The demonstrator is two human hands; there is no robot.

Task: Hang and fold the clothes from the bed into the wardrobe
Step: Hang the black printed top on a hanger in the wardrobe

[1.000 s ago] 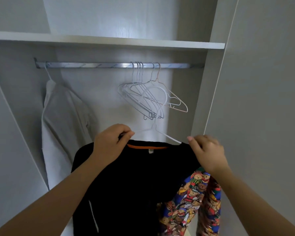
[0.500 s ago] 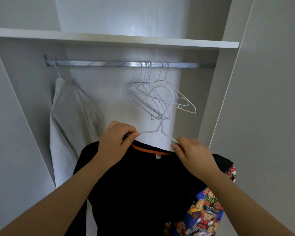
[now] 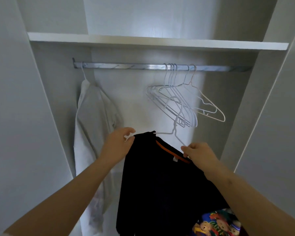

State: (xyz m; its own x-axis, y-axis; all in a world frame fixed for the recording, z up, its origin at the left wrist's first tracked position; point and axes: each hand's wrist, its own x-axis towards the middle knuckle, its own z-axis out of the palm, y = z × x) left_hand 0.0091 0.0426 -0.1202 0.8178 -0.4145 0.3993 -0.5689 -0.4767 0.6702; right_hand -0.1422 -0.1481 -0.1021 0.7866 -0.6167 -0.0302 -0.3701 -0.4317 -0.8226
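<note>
A black shirt (image 3: 162, 181) with an orange collar band hangs on a white wire hanger (image 3: 174, 132), held up in front of the open wardrobe below the metal rail (image 3: 126, 66). My left hand (image 3: 117, 143) pinches the shirt's left shoulder at the hanger's left end. My right hand (image 3: 198, 153) grips the hanger's right arm at the collar. The hanger's hook points up and is well below the rail, overlapping the empty hangers behind it. A bright bear-print garment (image 3: 218, 222) shows at the bottom right under my right forearm.
Several empty white wire hangers (image 3: 180, 103) hang on the rail's right half. A pale grey garment (image 3: 92, 133) hangs at the rail's far left. A white shelf (image 3: 157, 42) runs above the rail. Wardrobe side panels stand close on both sides.
The view has shifted so the rail sits more to the right. The shirt's left shoulder has slid along the hanger, baring its left arm; my left hand moved left and the hanger tilted.
</note>
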